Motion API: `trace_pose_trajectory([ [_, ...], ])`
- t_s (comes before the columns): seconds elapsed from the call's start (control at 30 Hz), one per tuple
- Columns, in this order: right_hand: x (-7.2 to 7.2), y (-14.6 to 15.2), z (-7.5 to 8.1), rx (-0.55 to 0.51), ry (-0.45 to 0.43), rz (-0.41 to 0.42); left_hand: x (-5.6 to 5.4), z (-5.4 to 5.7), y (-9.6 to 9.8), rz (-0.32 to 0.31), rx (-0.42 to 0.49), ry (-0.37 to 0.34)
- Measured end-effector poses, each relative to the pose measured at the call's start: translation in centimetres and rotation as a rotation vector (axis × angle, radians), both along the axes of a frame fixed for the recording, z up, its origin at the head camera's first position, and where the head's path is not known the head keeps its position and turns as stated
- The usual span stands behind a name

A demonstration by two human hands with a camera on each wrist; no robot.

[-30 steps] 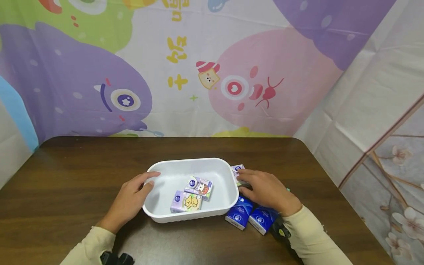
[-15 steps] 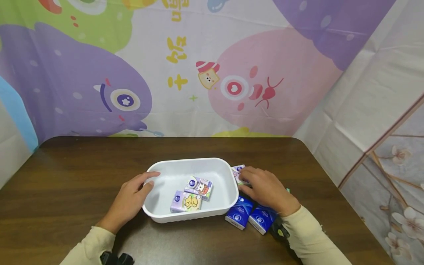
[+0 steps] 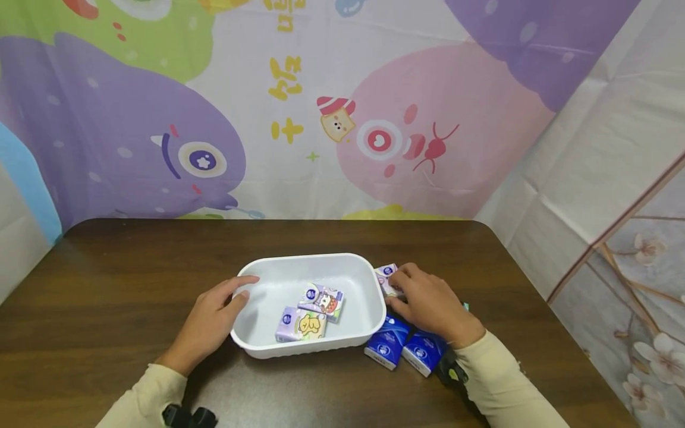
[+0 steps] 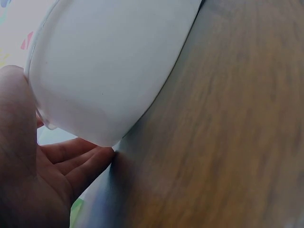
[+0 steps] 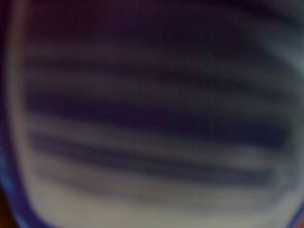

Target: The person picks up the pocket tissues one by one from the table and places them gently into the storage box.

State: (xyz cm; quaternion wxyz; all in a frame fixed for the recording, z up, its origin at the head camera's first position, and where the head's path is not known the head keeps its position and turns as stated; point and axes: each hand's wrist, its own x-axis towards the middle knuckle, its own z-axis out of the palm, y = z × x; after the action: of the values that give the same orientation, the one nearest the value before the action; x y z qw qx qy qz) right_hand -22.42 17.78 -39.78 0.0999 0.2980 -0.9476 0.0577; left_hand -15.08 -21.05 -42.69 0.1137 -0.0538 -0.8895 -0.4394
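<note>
A white plastic basin (image 3: 262,351) stands on the table, with two lilac cartoon tissue packs inside, one printed with a yellow bear (image 3: 310,324) and one (image 3: 323,302) partly overlapped by it. My left hand (image 3: 211,318) grips the basin's left end; the left wrist view shows fingers (image 4: 90,166) against its outer wall. Just beyond the right rim, my right hand (image 3: 433,303) pinches a third lilac tissue pack (image 3: 386,273), partly covered by the fingers. The right wrist view is a blurred close-up of something pale with dark bands and a blue edge.
Two blue tissue packs, one (image 3: 386,343) by the basin's right corner and one (image 3: 423,352) under the right wrist, lie side by side. A small green bit (image 3: 466,307) shows behind that wrist. A cartoon-print curtain (image 3: 299,178) hangs behind the brown table (image 3: 134,285).
The right hand has shifted slightly to the right and away from me, and the lilac tissue pack under its fingers has slid a little the same way. The left hand stays on the basin.
</note>
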Motion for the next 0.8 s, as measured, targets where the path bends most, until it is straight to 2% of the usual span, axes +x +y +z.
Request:
trace_pose_trajectory([
  [0.17, -0.04, 0.05, 0.09, 0.017, -0.026, -0.052, -0.05, -0.04, -0.04, -0.001, 0.002, -0.001],
  [0.47, -0.20, 0.39, 0.11, 0.043, 0.013, -0.073, -0.11, -0.01, -0.12, -0.004, 0.003, -0.003],
  [0.8, -0.23, 0.32, 0.08, 0.066, -0.039, -0.113, -0.02, -0.07, -0.03, 0.000, 0.000, -0.004],
])
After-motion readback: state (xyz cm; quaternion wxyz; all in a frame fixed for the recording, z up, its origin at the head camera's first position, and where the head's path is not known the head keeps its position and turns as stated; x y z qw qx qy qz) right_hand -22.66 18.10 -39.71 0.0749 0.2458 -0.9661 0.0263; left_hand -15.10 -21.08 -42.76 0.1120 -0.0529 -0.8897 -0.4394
